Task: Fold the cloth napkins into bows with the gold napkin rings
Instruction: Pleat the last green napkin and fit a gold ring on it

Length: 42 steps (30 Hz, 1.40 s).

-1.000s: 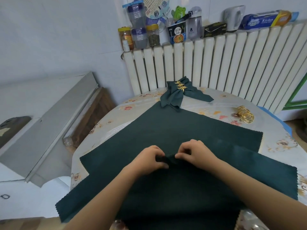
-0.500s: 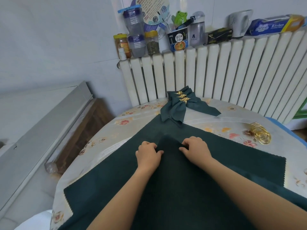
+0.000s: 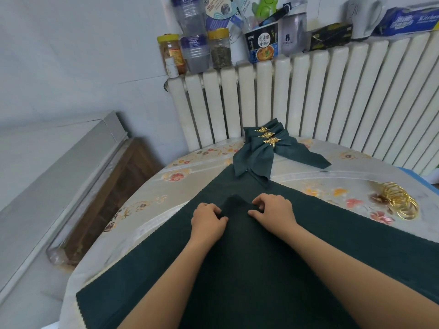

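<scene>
Here both hands, left (image 3: 209,220) and right (image 3: 273,211), pinch a raised fold of the napkin (image 3: 249,257) spread on the tabletop (image 3: 147,210); fingertips are buried in cloth, its near edge cut off.

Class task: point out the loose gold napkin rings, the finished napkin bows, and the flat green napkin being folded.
loose gold napkin rings (image 3: 401,201), head view, middle of the pile.
finished napkin bows (image 3: 261,157), head view, front bow's cloth.
flat green napkin (image 3: 261,269), head view, cloth between the forearms.
</scene>
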Each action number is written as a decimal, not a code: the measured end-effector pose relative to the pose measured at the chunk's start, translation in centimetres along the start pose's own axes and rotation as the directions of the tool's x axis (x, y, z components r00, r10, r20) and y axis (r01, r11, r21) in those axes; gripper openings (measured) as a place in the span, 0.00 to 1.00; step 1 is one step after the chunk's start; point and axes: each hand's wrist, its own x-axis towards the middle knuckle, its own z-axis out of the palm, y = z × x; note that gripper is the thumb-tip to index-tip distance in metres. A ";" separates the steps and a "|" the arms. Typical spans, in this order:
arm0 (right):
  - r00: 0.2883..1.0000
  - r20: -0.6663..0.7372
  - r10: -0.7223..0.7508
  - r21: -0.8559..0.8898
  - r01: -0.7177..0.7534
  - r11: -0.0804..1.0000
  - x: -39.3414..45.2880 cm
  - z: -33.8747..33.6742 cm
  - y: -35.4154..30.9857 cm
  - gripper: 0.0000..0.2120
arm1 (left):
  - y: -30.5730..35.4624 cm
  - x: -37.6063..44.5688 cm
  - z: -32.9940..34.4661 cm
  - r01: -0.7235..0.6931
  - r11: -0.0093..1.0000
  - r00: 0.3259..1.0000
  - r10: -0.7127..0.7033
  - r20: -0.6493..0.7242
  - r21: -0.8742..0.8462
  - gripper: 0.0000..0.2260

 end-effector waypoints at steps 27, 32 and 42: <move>0.988 0.151 0.017 0.258 -0.056 0.965 1.2 -1.0 -0.4 0.11 | -1.4 0.5 -1.9 -0.077 0.919 0.986 0.128 0.106 -0.386 0.07; 0.973 0.139 -0.182 0.152 0.161 0.975 0.1 -1.0 0.8 0.09 | -2.4 -0.1 -1.7 -0.329 0.931 0.937 0.342 0.067 -0.157 0.09; 0.972 0.133 -0.192 -0.113 0.207 0.972 -0.4 -0.4 -0.9 0.14 | -1.2 0.4 -1.3 -0.354 0.933 0.930 0.344 0.133 0.065 0.12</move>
